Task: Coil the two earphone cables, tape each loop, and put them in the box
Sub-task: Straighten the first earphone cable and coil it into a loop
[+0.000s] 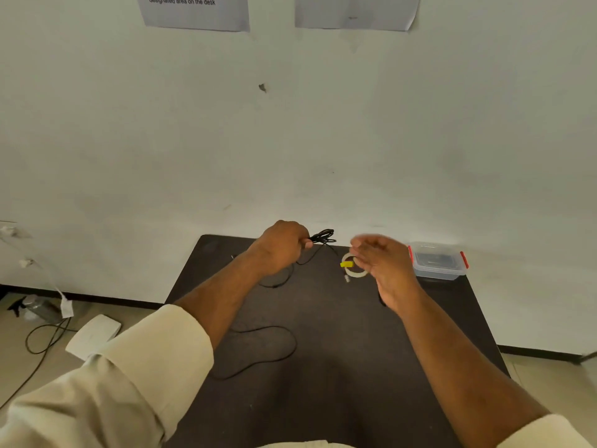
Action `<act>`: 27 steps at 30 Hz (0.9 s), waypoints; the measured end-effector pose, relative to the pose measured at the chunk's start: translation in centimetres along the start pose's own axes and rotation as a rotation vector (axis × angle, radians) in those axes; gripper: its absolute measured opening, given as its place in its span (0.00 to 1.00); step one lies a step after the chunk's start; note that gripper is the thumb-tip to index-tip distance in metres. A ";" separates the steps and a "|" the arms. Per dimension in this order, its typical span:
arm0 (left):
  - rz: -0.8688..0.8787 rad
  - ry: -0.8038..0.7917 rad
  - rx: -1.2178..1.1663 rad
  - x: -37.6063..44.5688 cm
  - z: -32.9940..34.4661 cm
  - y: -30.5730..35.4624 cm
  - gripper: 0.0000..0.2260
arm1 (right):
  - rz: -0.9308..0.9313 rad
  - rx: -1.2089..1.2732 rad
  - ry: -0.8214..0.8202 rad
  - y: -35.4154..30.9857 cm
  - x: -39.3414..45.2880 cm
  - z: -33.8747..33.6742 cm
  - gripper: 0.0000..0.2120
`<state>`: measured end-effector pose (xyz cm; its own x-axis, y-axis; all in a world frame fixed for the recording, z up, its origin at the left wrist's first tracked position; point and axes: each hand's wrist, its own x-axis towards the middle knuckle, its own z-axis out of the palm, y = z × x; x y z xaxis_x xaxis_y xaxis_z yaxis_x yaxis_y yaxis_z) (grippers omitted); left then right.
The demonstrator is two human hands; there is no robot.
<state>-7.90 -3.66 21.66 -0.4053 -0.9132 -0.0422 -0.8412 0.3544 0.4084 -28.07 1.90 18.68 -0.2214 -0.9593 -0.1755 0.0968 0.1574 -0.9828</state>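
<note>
My left hand point(282, 245) grips a small bundle of coiled black earphone cable point(323, 237) above the far part of the dark table point(323, 399); loose strands hang from it down to the tabletop. My right hand point(384, 266) hovers blurred over the roll of clear tape point(350, 270) with a yellow tab, fingers loosely spread and holding nothing. A second black earphone cable point(258, 350) lies in a loose loop on the table near my left forearm. The clear plastic box point(437, 261) with red clips stands at the far right corner.
The table stands against a white wall with two paper sheets point(193, 11) taped high up. On the floor at the left lie a white pad point(93, 334), a bottle point(42, 308) and dark cords.
</note>
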 end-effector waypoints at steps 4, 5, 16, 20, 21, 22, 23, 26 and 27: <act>-0.012 -0.043 -0.138 0.4 0.8 0.4 0.11 | -0.507 -0.691 -0.415 -1.6 1.2 -0.1 0.35; -0.007 -0.055 -0.165 0.5 0.8 0.4 0.11 | -0.574 -0.872 -0.488 -1.7 1.5 -0.1 0.42; -0.023 -0.216 -0.376 -0.1 1.0 0.9 0.10 | -0.846 -1.301 -0.451 0.7 3.0 0.7 0.25; 0.002 -0.294 -0.241 -0.1 1.1 1.0 0.10 | -0.714 -1.286 -0.673 -0.5 3.2 0.9 0.12; -0.003 -0.311 -0.226 0.0 1.2 1.0 0.10 | -0.694 -1.307 -0.705 -0.7 3.2 0.9 0.11; -0.014 -0.325 -0.227 0.0 1.3 1.0 0.11 | -0.681 -1.337 -0.720 -0.9 3.3 1.1 0.11; -0.027 -0.333 -0.245 0.0 1.4 1.0 0.12 | -0.663 -1.371 -0.718 -1.1 3.3 1.2 0.12; -0.044 -0.340 -0.358 -0.4 2.2 1.2 0.16 | -0.609 -1.408 -0.660 -1.4 3.4 1.4 0.13; -0.031 -0.327 -0.352 -0.5 2.6 1.3 0.16 | -0.609 -1.417 -0.650 -1.4 3.4 1.4 0.12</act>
<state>-9.72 -2.22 19.84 -0.5206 -0.7913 -0.3206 -0.7051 0.1867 0.6841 -27.62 -1.91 19.51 0.5523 -0.8299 -0.0793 -0.8202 -0.5239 -0.2297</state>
